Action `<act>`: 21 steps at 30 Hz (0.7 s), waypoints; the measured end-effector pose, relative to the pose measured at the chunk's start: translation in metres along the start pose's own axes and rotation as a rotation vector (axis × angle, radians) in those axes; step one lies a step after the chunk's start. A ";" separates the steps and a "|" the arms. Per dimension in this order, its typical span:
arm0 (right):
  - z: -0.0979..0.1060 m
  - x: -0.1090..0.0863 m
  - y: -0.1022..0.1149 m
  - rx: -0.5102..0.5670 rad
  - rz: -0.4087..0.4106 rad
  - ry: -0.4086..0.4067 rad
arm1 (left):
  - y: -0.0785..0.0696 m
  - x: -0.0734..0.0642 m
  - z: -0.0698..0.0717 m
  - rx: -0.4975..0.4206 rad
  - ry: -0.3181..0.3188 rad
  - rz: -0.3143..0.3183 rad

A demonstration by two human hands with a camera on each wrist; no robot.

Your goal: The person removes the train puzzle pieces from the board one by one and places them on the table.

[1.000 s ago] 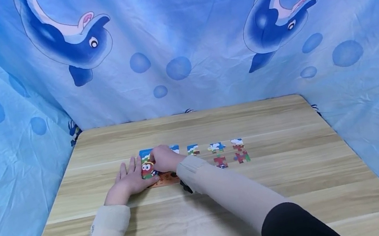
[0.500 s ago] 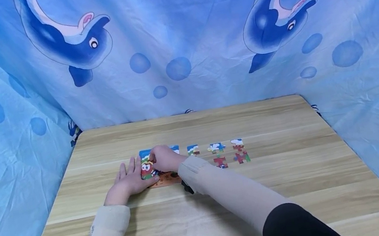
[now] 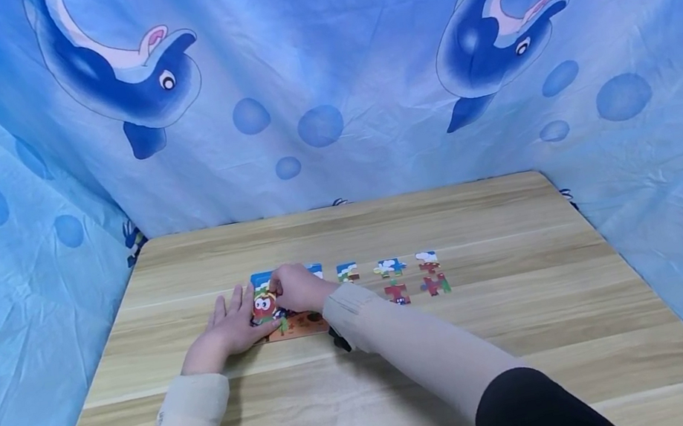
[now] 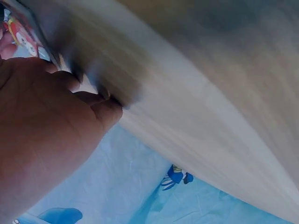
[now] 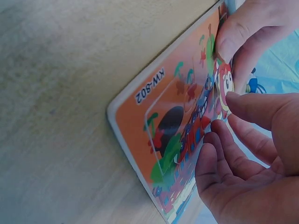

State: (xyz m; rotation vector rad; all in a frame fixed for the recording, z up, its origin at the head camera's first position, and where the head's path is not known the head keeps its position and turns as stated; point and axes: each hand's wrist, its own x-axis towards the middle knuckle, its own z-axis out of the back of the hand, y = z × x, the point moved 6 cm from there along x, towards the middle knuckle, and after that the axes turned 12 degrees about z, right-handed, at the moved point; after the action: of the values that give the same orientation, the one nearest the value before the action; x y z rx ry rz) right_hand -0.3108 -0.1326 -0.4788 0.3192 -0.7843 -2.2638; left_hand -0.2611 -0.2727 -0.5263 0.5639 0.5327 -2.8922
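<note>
Beneath the right grip [image 3: 302, 287] and just right of the left grip [image 3: 232, 331], the puzzle board [image 5: 133, 116] lies on the worktop [image 3: 520, 228], with part of its picture in view. The change over the last second is small: the left thumb has drawn back a little along the near left part of the board, and a green patch [image 3: 284, 325] now shows just beyond its tip. That hand clenches nothing; its fingers lie spread beside the board, thumb on top, probably steadying it. The right grip has hardly moved. Its digits are bent at the red cartoon face [image 3: 265, 303], but I cannot tell whether they are pinching a piece or only pressing on it.

Right of the right grip, the loose pieces are where they were: a nearer piece [image 3: 347, 271], a cloud piece [image 3: 390, 267] with a red piece [image 3: 397, 292] below it, and two pieces [image 3: 436, 284] farthest off. So the work seems held up on this one spot, with at least five pieces yet to place.
</note>
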 end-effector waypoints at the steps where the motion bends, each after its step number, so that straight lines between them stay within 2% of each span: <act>1: 0.000 0.000 0.000 -0.005 -0.001 0.000 | -0.001 -0.002 0.001 0.001 0.003 0.001; 7: 0.002 -0.003 0.003 0.009 0.009 0.001 | -0.014 -0.020 0.013 0.019 0.021 0.020; 10: 0.003 -0.005 0.005 0.047 0.021 0.001 | -0.016 -0.023 0.015 0.014 0.023 0.020; 13: 0.004 -0.007 0.006 0.090 0.032 -0.004 | -0.012 -0.018 0.011 0.011 0.016 0.025; 17: 0.005 -0.008 0.007 0.135 0.038 -0.014 | -0.002 -0.004 0.001 0.013 -0.001 0.023; 21: 0.006 -0.008 0.005 0.135 0.029 -0.025 | 0.006 0.008 -0.005 0.007 -0.018 0.006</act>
State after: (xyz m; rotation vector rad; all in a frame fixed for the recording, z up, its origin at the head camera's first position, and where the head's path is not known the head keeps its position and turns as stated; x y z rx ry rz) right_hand -0.3048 -0.1277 -0.4711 0.3406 -0.9508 -2.1959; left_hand -0.2652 -0.2769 -0.5355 0.5385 0.5180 -2.8917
